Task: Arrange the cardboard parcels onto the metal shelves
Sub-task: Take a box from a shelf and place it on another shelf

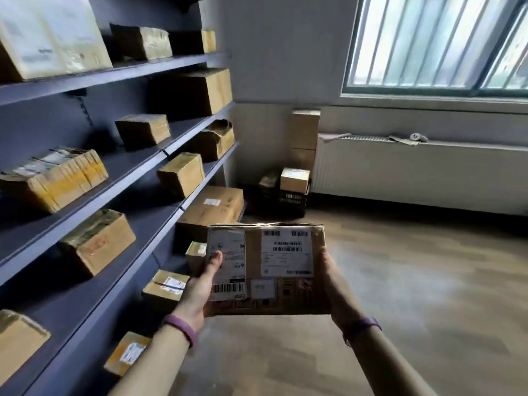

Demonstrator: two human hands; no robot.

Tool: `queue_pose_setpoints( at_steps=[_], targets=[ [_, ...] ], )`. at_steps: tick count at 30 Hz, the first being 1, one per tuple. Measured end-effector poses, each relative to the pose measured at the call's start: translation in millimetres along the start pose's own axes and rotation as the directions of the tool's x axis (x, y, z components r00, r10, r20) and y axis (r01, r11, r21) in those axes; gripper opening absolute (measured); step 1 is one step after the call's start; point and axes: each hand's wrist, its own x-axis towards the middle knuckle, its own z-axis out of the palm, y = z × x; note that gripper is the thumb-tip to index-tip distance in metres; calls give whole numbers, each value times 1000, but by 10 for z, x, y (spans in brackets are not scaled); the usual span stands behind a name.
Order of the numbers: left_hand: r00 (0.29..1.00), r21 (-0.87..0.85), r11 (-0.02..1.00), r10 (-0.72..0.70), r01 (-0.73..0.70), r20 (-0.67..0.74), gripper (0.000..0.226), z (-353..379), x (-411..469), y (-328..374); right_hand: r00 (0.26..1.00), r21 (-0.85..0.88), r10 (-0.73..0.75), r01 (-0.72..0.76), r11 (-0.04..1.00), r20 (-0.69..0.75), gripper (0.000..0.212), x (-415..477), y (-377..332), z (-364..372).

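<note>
Currently carrying: flat brown label-covered cardboard parcel (265,267), my left hand (200,287) and right hand (334,284) gripping its sides. Next, I judge: swing left onto bare dark metal shelves (155,224).

You hold a labelled cardboard parcel (265,267) between your left hand (200,290) and right hand (337,284), near the dark metal shelves (137,155) of boxes on your left.

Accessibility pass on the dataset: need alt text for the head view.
A person's left grip and right grip hold a labelled cardboard parcel by its side edges, beside dark metal shelves on the left stocked with parcels. Stacked boxes stand in the corner by a radiator under a barred window.
</note>
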Motion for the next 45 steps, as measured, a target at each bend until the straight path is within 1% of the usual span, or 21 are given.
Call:
queue_pose_setpoints(
  at_steps=[3,6,9,12,13,15,16,18,19,23,25,28,29,35,39,43,45],
  targets=[
    [1000,52,999,-10,11,-18,66,376,502,229,998,14,21,-21,1000,-59,51,588,-26,-266],
    [1000,81,997,18,-16,-18,60,741,990,459,994,16,61,-59,998,-95,46,1190,-73,-517],
    [998,85,995,56,-56,7,54,1099,1406,638,992,13,76,-75,997,-98,45,1764,-138,-765],
    [998,77,995,60,-60,-2,46,1383,1826,808,988,28,98,-96,995,-115,40,2268,-204,-949],
    [998,70,996,60,-60,1,52,1452,1961,856,987,31,111,-108,994,-115,41,2412,-216,-1002],
    [999,75,996,44,-45,12,70,1589,2208,965,985,38,128,-124,992,-114,43,2691,-213,-1119],
    [999,80,996,43,-44,23,70,1653,2335,1023,983,43,136,-132,990,-125,44,2830,-207,-1173],
    [997,86,995,38,-44,64,61,1783,2604,1132,976,46,156,-151,987,-152,44,3118,-195,-1266],
    [996,73,996,34,-41,84,60,1839,2763,1171,973,48,162,-156,987,-162,44,3275,-185,-1308],
    [992,49,999,5,-11,122,68,2104,3471,1359,961,62,188,-179,982,-204,42,4018,-147,-1419],
    [990,42,999,-12,6,140,79,2230,3894,1490,953,64,188,-178,982,-236,41,4462,-144,-1458],
    [987,53,998,-39,31,155,103,2398,4571,1718,945,81,191,-175,981,-266,39,5170,-171,-1496],
    [985,61,997,-50,40,166,106,2454,4808,1806,942,88,190,-172,981,-276,39,5403,-187,-1509],
    [978,93,994,-77,60,192,86,2784,6030,2361,921,104,221,-198,975,-320,39,6655,-295,-1590],
    [976,109,992,-85,64,198,87,3030,6680,2619,910,116,245,-219,969,-335,39,7332,-334,-1704],
    [976,124,991,-70,45,207,82,3365,7307,2880,895,124,258,-228,966,-365,39,7987,-360,-1901],
    [976,122,992,-56,30,210,74,3563,7620,2968,886,128,272,-241,962,-375,40,8324,-323,-2043]
  ],
)
